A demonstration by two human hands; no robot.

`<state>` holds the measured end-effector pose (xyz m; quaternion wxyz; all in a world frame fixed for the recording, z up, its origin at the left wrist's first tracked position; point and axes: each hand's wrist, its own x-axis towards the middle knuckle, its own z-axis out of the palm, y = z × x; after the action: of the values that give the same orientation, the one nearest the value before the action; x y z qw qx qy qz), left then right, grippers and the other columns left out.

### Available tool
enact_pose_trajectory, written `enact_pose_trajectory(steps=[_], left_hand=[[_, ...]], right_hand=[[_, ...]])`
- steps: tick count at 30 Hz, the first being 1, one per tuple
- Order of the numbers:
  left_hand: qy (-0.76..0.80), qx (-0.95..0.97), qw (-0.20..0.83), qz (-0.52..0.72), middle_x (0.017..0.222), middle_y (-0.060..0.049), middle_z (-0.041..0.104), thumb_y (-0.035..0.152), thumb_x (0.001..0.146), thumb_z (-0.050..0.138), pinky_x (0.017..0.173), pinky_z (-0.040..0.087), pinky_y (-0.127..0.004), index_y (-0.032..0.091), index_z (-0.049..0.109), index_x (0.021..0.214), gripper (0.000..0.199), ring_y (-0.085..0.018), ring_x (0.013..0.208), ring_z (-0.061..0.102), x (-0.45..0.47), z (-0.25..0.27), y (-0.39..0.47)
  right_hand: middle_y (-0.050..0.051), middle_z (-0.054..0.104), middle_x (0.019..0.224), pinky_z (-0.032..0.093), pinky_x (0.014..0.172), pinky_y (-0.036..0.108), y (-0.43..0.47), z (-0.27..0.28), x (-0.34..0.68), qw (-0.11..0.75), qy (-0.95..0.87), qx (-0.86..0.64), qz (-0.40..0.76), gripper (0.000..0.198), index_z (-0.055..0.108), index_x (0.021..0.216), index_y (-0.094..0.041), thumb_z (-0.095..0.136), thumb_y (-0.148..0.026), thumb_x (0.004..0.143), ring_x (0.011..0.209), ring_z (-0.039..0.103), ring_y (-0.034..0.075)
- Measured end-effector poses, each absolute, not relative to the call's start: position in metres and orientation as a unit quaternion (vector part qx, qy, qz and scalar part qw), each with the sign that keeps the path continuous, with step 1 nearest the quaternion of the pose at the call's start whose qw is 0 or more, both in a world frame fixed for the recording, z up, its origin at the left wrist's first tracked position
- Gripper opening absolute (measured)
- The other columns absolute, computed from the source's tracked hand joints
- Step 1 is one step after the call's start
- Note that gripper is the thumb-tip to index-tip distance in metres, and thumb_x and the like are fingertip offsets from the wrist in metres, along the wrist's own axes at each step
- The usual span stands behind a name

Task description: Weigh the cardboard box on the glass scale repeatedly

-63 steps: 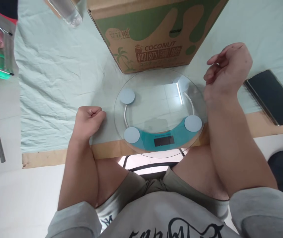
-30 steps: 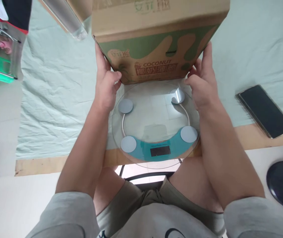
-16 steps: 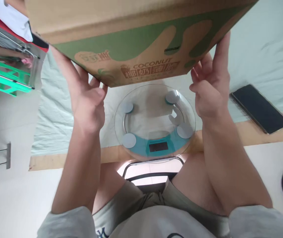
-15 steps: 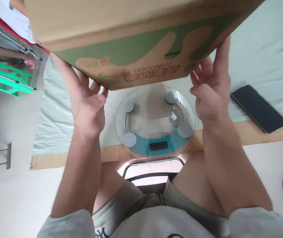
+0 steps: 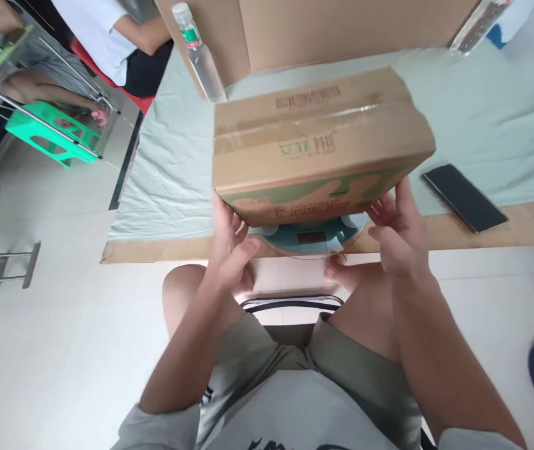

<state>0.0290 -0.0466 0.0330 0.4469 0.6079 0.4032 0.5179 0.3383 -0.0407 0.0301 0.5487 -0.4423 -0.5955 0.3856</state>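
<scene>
A taped cardboard box [image 5: 323, 140] with green and brown print is held between my two hands, over a round glass scale [image 5: 313, 240]. My left hand [image 5: 229, 247] grips its lower left corner, fingers partly under the bottom edge. At the lower right end, my right hand [image 5: 398, 231] supports it the same way, fingers curled beneath. Only the front of the scale shows, with its blue panel and dark display; the box hides the rest. Whether the box touches the glass I cannot tell.
A black phone [image 5: 464, 197] lies right of the box on the pale green cloth [image 5: 168, 187]. Behind stand a cardboard panel [image 5: 341, 31], a clear bottle [image 5: 201, 59] and another bottle [image 5: 477, 28]. A green stool [image 5: 55, 131] and seated people are at the left.
The box has come down and lies lower over the scale, now covering most of it. Both hands moved with it. The view has shifted, bringing the bottles and the cardboard panel into sight.
</scene>
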Motion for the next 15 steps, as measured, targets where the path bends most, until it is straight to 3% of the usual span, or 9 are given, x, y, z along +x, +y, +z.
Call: enact_pose_trajectory(steps=[4, 8, 12, 15], left_hand=[[0.400, 0.598, 0.472, 0.510, 0.184, -0.007, 0.030, 0.057, 0.086, 0.075, 0.132, 0.041, -0.066, 0.050, 0.011, 0.174, 0.109, -0.041, 0.164, 0.042, 0.037, 0.036, -0.056], [0.395, 0.601, 0.486, 0.497, 0.183, -0.008, 0.032, 0.050, 0.086, 0.075, 0.134, 0.039, -0.064, 0.048, 0.013, 0.174, 0.107, -0.039, 0.166, 0.039, 0.043, 0.038, -0.062], [0.430, 0.581, 0.477, 0.500, 0.177, -0.008, 0.041, 0.052, 0.088, 0.070, 0.123, 0.050, -0.059, 0.045, 0.031, 0.168, 0.089, -0.038, 0.154, 0.052, 0.035, 0.035, -0.058], [0.462, 0.548, 0.434, 0.546, 0.154, -0.009, 0.063, 0.065, 0.086, 0.069, 0.115, 0.053, -0.054, 0.038, 0.047, 0.155, 0.077, -0.033, 0.134, 0.064, 0.019, 0.037, -0.039]], right_hand=[[0.003, 0.063, 0.157, 0.052, 0.130, 0.055, -0.048, 0.022, 0.343, 0.544, -0.566, -0.475, 0.399, 0.090, 0.040, 0.167, -0.044, 0.066, -0.028, 0.082, 0.147, 0.064, 0.025], [0.005, 0.065, 0.153, 0.052, 0.129, 0.055, -0.053, 0.014, 0.344, 0.545, -0.549, -0.491, 0.400, 0.093, 0.037, 0.168, -0.040, 0.066, -0.028, 0.080, 0.143, 0.066, 0.025], [0.004, 0.068, 0.151, 0.050, 0.128, 0.055, -0.058, 0.012, 0.347, 0.571, -0.514, -0.495, 0.406, 0.082, 0.050, 0.158, -0.037, 0.070, -0.030, 0.078, 0.143, 0.066, 0.025], [0.006, 0.079, 0.121, 0.058, 0.113, 0.047, -0.048, 0.026, 0.354, 0.635, -0.437, -0.520, 0.368, 0.053, 0.068, 0.132, -0.027, 0.068, -0.028, 0.080, 0.119, 0.074, 0.021]])
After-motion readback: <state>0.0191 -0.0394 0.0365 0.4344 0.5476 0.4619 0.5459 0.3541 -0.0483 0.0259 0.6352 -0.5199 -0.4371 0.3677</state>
